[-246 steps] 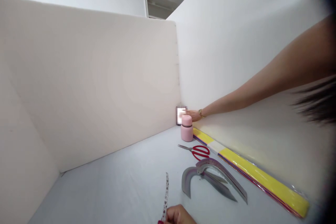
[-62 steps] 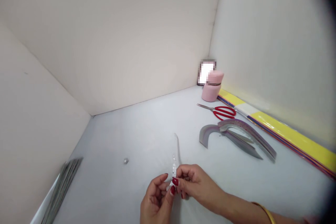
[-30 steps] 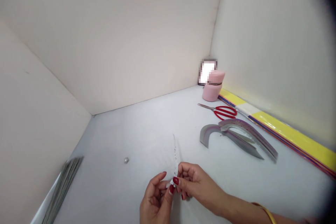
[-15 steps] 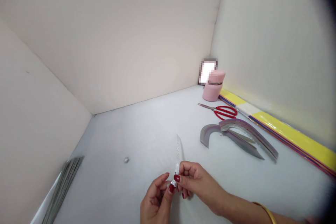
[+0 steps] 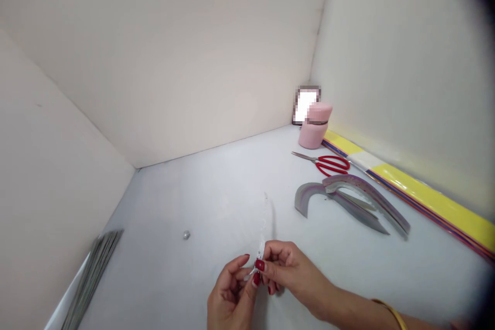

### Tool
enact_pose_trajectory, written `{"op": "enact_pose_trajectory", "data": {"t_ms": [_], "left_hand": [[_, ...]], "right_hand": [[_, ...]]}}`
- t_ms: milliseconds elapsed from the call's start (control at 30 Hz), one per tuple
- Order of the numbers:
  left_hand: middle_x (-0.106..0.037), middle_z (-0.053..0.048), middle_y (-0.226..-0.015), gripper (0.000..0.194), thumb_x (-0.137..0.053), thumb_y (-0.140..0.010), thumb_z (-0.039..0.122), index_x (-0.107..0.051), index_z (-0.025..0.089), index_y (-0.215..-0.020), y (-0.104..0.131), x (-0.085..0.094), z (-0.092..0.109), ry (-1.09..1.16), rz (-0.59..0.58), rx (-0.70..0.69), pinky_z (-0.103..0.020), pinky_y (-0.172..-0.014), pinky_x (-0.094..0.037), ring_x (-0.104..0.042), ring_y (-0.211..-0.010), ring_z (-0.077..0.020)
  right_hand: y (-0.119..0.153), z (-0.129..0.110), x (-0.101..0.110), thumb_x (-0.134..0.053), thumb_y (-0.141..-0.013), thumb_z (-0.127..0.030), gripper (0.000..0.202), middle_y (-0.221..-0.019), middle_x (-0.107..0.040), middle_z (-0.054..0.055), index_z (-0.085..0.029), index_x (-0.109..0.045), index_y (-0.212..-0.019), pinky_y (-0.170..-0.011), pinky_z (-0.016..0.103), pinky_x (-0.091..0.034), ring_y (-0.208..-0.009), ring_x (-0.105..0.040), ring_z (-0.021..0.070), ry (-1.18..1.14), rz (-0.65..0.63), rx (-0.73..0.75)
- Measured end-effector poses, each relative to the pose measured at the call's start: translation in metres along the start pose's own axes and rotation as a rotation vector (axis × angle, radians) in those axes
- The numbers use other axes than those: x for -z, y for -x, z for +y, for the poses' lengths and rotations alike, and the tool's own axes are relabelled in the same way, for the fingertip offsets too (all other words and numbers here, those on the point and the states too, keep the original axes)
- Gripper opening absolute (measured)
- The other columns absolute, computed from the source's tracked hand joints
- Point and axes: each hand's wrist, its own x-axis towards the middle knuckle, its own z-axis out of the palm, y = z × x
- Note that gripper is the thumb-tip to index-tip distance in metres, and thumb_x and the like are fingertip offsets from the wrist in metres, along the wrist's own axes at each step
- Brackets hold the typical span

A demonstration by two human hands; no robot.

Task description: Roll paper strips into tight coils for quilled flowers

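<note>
A thin whitish, partly see-through strip (image 5: 261, 248) rises from between my two hands at the bottom middle, its narrow tip pointing away from me. My right hand (image 5: 284, 268) pinches the strip near its lower end between thumb and fingers. Just beside it, my left hand (image 5: 235, 289) has its thumb pressed at the lower end, where a small whitish piece shows; its index finger is raised. The fingertips of both hands nearly touch, and what lies between them is partly hidden.
Red-handled scissors (image 5: 332, 165) lie behind curved grey-purple strips (image 5: 363, 211) on the right. Beyond stand a pink container (image 5: 313, 134) and a blurred-out framed object (image 5: 303, 105). Yellow packaged sheets (image 5: 417, 185) line the right wall. A small silvery lump (image 5: 186, 235) and grey-green sticks (image 5: 93, 278) are left.
The strip's tip has shifted slightly to the right and away from me. My left thumb has moved a little right, and a whitish piece now shows beside it.
</note>
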Motion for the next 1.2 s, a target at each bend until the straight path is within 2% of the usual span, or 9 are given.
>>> {"op": "enact_pose_trajectory", "data": {"t_ms": [133,367,567,700,833,933,1200], "left_hand": [[-0.071,-0.001,-0.055,0.032,-0.082,-0.050,0.032,-0.071,0.018,-0.077,0.001,0.000,0.002,-0.026,0.028,0.003,-0.018,-0.055,-0.048,-0.063,-0.052,-0.0112],[-0.074,-0.006,-0.057,0.030,-0.083,-0.043,0.038,-0.073,0.016,-0.061,0.000,-0.003,0.008,-0.075,0.048,0.078,-0.020,-0.053,-0.049,-0.063,-0.051,-0.0135],[-0.070,-0.005,-0.050,0.031,-0.082,-0.044,0.042,-0.075,0.018,-0.062,-0.004,0.001,0.005,-0.095,0.041,0.145,-0.019,-0.050,-0.047,-0.060,-0.048,-0.0116],[-0.072,-0.005,-0.059,0.031,-0.082,-0.043,0.043,-0.075,0.018,-0.060,-0.005,0.004,0.003,-0.145,0.067,0.095,-0.020,-0.052,-0.048,-0.060,-0.053,-0.0129],[-0.068,-0.003,-0.048,0.033,-0.083,-0.038,0.043,-0.073,0.018,-0.057,-0.004,0.000,0.007,-0.121,0.112,0.104,-0.021,-0.052,-0.048,-0.058,-0.047,-0.0124],[-0.070,-0.002,-0.050,0.032,-0.086,-0.035,0.039,-0.071,0.018,-0.054,-0.002,-0.004,0.010,-0.050,0.149,0.113,-0.021,-0.052,-0.048,-0.061,-0.048,-0.0127],[-0.070,-0.004,-0.046,0.035,-0.084,-0.039,0.040,-0.071,0.016,-0.061,-0.001,-0.002,0.007,-0.064,0.149,0.135,-0.017,-0.045,-0.046,-0.063,-0.045,-0.0116]], "right_hand": [[0.000,0.002,0.000,-0.070,-0.066,-0.042,0.033,-0.052,-0.054,-0.004,-0.015,-0.051,-0.062,-0.046,0.019,-0.031,-0.044,-0.045,0.0067,-0.002,0.010,0.028],[0.000,-0.002,-0.003,-0.072,-0.064,-0.043,0.035,-0.053,-0.054,-0.004,-0.016,-0.050,-0.060,-0.044,0.019,-0.033,-0.043,-0.045,0.0062,-0.011,0.033,0.032],[0.000,-0.002,-0.002,-0.068,-0.069,-0.043,0.033,-0.054,-0.059,-0.002,-0.016,-0.050,-0.063,-0.045,0.019,-0.033,-0.046,-0.047,0.0068,0.000,0.009,0.054],[-0.001,0.002,0.000,-0.069,-0.067,-0.044,0.035,-0.052,-0.055,-0.004,-0.016,-0.049,-0.062,-0.044,0.018,-0.032,-0.043,-0.045,0.0059,-0.002,0.027,0.054],[-0.001,0.003,0.001,-0.069,-0.067,-0.044,0.034,-0.054,-0.055,-0.005,-0.016,-0.051,-0.065,-0.045,0.019,-0.032,-0.043,-0.047,0.0064,0.018,0.015,0.018],[-0.001,0.002,0.001,-0.070,-0.067,-0.043,0.031,-0.057,-0.056,-0.004,-0.015,-0.055,-0.068,-0.047,0.019,-0.034,-0.047,-0.049,0.0073,0.061,-0.029,0.000],[-0.002,0.000,-0.002,-0.068,-0.067,-0.044,0.034,-0.053,-0.057,-0.003,-0.015,-0.050,-0.061,-0.045,0.019,-0.031,-0.043,-0.046,0.0065,0.063,0.047,-0.016]]}}
